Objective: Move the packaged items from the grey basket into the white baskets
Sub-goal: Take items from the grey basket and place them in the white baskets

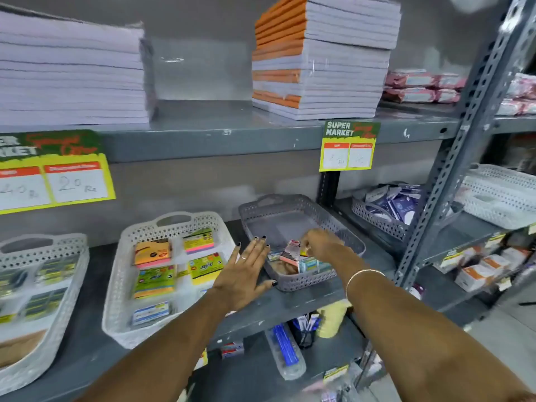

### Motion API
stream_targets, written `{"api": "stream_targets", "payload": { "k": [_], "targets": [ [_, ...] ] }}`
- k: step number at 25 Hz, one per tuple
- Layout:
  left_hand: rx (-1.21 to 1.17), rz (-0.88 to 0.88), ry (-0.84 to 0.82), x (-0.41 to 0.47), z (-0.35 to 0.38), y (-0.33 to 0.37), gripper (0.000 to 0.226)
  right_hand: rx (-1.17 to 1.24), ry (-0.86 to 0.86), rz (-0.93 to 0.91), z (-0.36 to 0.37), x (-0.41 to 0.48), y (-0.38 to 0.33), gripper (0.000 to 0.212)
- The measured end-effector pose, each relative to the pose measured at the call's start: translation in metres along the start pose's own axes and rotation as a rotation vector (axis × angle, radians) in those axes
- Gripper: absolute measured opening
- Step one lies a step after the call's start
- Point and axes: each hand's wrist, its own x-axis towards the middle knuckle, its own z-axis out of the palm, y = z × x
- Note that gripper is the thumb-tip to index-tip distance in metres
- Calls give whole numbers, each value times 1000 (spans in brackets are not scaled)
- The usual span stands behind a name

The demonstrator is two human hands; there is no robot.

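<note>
Right hand (319, 245) pinches a small packet (291, 250) in the grey basket (301, 216); left hand (246, 274) (grip wide) should steady the rim; lift straight up.

A: The grey perforated plastic basket (293, 216) looks matt, with a pattern of small holes in its walls. The white perforated plastic basket (174, 227) is the same kind, only a little more shiny.

B: And the grey painted metal shelf (203, 132)?

A: Smooth, a little glossy, with small scratches in the paint. The small packaged items (293, 253) have glossy wrapping. The stack of orange-spined paper notebooks (319, 62) is under clear shiny film.
</note>
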Motion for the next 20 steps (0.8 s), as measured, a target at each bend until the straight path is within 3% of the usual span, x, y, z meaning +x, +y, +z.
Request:
{"api": "stream_targets", "payload": {
  "k": [2,6,7,11,18,20],
  "targets": [
    [-59,21,35,20,10,4,99,29,-148,-40,6,15,14,30],
    [-81,-20,-16,45,22,8,91,-17,-358,-116,16,51,28,19],
    [-87,-28,-35,47,22,8,89,-36,-388,-144,14,63,31,26],
    [-101,-31,-111,50,20,9,70,-50,-420,-186,-4,84,31,34],
    [-128,-28,-181,51,26,9,65,74,-305,-140,8,86,19,31],
    [-134,-29,-189,51,27,8,65,122,-267,-138,7,79,13,15]
  ]
}}
